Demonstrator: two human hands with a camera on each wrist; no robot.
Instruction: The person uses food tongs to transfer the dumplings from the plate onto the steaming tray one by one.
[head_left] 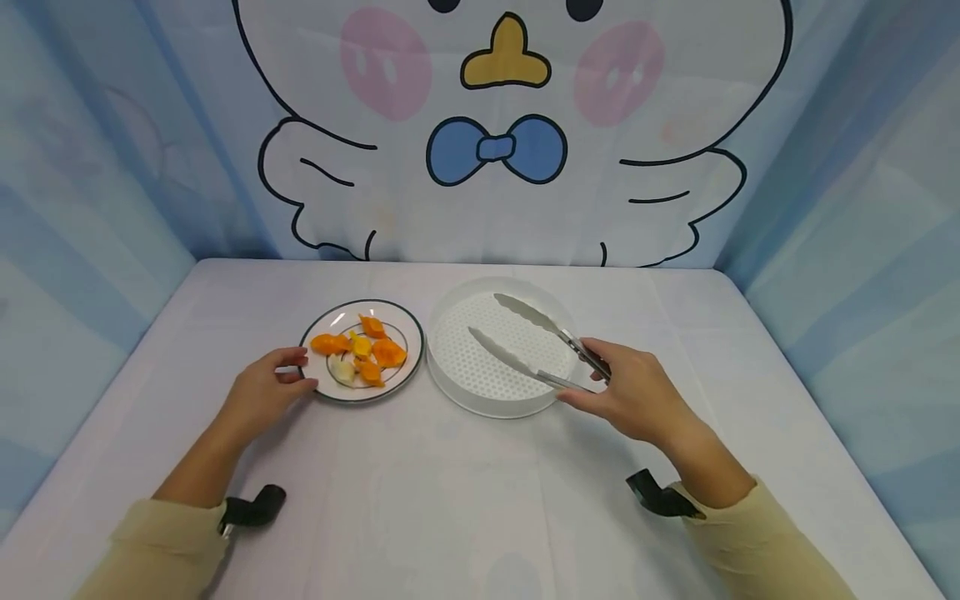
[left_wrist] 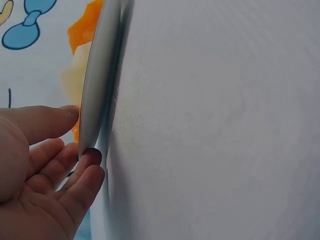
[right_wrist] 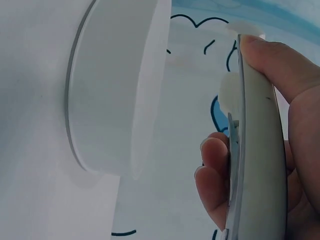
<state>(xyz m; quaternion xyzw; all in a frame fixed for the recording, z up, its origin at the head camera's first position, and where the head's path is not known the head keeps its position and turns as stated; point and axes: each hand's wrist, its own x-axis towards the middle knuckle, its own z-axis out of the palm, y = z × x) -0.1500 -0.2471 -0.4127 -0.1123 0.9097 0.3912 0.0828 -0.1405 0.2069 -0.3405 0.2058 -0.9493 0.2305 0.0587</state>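
Counter: white-covered (head_left: 390,500), with 12 o'clock taken as the side by the printed backdrop (head_left: 495,217).
Plate: at 11 o'clock from the person, white with a dark-edged rim (head_left: 409,327), at the tray's 9 o'clock and just beside it; whether the two touch, I cannot tell.
Food pieces: all those seen lie on the plate; orange pieces (head_left: 390,353) at about 1, 3, 5 and 10 o'clock, a yellow piece (head_left: 361,345) near the middle, a pale piece (head_left: 342,371) between 7 and 8.
Left hand: pinches the plate's rim between 8 and 9 o'clock (head_left: 262,393), thumb above and fingertips below.
Tray: round, white, dotted floor (head_left: 480,402), at about 12 o'clock from the person; no food shows in it.
Tongs: over the tray (head_left: 527,312), tips towards 10 o'clock, arms spread, nothing between them.
Right hand: grasps the tongs from the tray's 4 o'clock side (head_left: 633,393), thumb on one arm, fingers on the other.
Done: tongs in hand, plate steadied; by my judgement, an early stage.
Left: no piece is gripped yet, so the tong work on the food appears all outstanding.
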